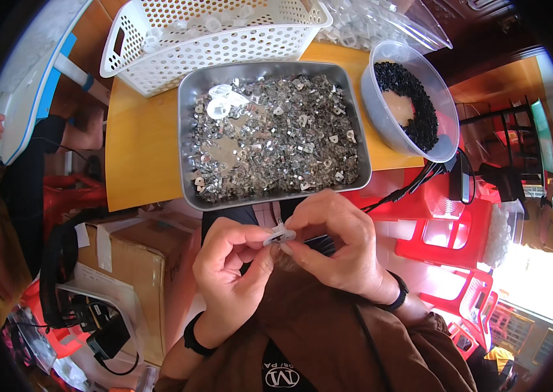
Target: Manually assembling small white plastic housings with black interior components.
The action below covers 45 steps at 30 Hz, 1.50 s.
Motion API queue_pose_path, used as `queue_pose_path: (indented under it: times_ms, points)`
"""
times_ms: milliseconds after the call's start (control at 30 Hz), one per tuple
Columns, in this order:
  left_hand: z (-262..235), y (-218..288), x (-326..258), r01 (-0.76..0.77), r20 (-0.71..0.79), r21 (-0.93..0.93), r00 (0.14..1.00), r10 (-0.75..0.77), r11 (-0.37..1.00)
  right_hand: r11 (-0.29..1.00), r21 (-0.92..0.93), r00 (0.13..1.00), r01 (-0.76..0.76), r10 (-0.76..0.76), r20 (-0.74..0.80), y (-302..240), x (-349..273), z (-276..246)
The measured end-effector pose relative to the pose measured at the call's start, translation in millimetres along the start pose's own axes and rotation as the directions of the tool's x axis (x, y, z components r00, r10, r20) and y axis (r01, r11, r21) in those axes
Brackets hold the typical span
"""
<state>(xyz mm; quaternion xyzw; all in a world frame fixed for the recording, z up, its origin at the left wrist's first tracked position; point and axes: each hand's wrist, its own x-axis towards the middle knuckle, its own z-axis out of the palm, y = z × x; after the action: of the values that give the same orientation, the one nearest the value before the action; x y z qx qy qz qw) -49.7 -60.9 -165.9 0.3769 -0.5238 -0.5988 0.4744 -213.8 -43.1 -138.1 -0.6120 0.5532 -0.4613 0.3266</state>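
— What are your hands on?

— Your left hand and right hand meet just below the metal tray. The fingertips of both are pressed together, pinching one small white plastic piece between them, with a thin metal bit standing up from it.

— And around you?

— The tray is full of small metal clips. Beside it on your right sits a clear bowl of tiny black parts; a white perforated basket stands behind it on the yellow table.
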Motion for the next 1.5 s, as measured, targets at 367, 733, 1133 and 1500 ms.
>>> queue_pose_path:
  times_ms: [367, 733, 1133, 1500]
  points:
    - [-0.1, 8.3, 4.8, -0.089, 0.089, 0.109, 0.993, 0.080, 0.990, 0.992, -0.121, 0.999, 0.037, -0.036, 0.011, -10.2, -2.9, -0.2]
    - [0.2, 8.1, 5.7, -0.270, 0.033, 0.442, 0.958, 0.285, 0.855, 0.984, -0.095, 0.988, 0.153, -0.151, 0.027, -6.9, -4.9, 2.4]
    - [-3.1, 10.3, 4.4, -0.018, 0.055, 0.112, 0.998, 0.012, 0.994, 0.985, 0.140, 0.994, -0.100, 0.104, -0.019, -0.3, -5.2, 4.8]
    - [-1.7, 10.5, 0.5, -0.235, 0.037, 0.360, 0.971, 0.237, 0.903, 0.990, 0.144, 0.998, 0.003, 0.006, -0.056, 2.7, -2.0, 6.8]
